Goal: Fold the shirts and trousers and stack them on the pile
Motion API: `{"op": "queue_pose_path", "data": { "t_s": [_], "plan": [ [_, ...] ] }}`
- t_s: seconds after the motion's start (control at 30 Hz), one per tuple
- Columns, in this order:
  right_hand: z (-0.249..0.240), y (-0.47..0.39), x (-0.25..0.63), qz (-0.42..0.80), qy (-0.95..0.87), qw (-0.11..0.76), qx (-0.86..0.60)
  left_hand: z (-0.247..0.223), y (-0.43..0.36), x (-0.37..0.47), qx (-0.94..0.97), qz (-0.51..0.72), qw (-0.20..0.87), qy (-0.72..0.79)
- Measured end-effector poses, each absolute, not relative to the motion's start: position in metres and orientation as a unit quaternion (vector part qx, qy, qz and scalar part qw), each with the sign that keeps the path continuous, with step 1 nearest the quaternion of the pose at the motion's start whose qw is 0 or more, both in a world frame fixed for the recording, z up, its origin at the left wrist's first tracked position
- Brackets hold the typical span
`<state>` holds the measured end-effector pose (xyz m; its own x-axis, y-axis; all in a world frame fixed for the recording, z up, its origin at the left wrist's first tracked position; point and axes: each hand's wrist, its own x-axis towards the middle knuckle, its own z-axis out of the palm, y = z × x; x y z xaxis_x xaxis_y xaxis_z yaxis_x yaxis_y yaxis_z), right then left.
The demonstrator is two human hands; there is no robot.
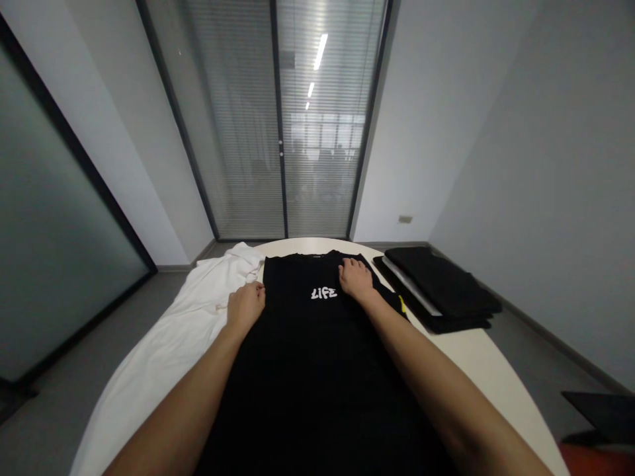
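A black T-shirt point(312, 370) lies spread over the table, its collar toward the far edge and white lettering point(324, 293) on its chest. At its left edge, my left hand point(247, 304) is closed, the fingertips pinching the cloth near the left shoulder. My right hand point(356, 277) rests flat on the upper right of the shirt, fingers outstretched and holding nothing. A small yellow mark point(401, 303) shows near the right sleeve, just beyond my forearm. My forearms hide parts of both shirt sides.
Crumpled white cloth point(163, 344) covers the table's left side. On the right, a stack of folded dark garments point(436, 281) includes one pale layer. The pale round-edged table point(496, 383) stands before a glass partition point(322, 165). A dark object point(605, 413) is at lower right.
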<state>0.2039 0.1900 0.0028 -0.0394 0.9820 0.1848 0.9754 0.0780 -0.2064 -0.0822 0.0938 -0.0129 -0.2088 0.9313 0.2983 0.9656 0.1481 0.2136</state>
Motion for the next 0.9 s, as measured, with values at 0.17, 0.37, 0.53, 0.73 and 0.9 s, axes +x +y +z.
{"op": "queue_pose_path", "data": {
  "t_s": [0.17, 0.37, 0.53, 0.73, 0.9],
  "plan": [
    [-0.016, 0.202, 0.25, 0.063, -0.708, 0.08, -0.699, -0.013, 0.093, -0.083, -0.611, -0.193, 0.028, -0.767],
    [-0.027, 0.206, 0.255, 0.078, -0.669, 0.071, -0.736, -0.017, 0.098, -0.081, -0.646, -0.218, 0.009, -0.731],
    [-0.026, 0.21, 0.255, 0.075, -0.667, 0.076, -0.737, -0.02, 0.1, -0.082, -0.669, -0.225, 0.003, -0.708],
    [-0.015, 0.193, 0.238, 0.034, -0.699, 0.118, -0.705, -0.02, 0.102, -0.082, -0.645, -0.236, 0.003, -0.727],
    [0.005, 0.168, 0.198, 0.016, -0.77, 0.144, -0.621, -0.016, 0.1, -0.079, -0.621, -0.265, -0.021, -0.738]
  ]
}}
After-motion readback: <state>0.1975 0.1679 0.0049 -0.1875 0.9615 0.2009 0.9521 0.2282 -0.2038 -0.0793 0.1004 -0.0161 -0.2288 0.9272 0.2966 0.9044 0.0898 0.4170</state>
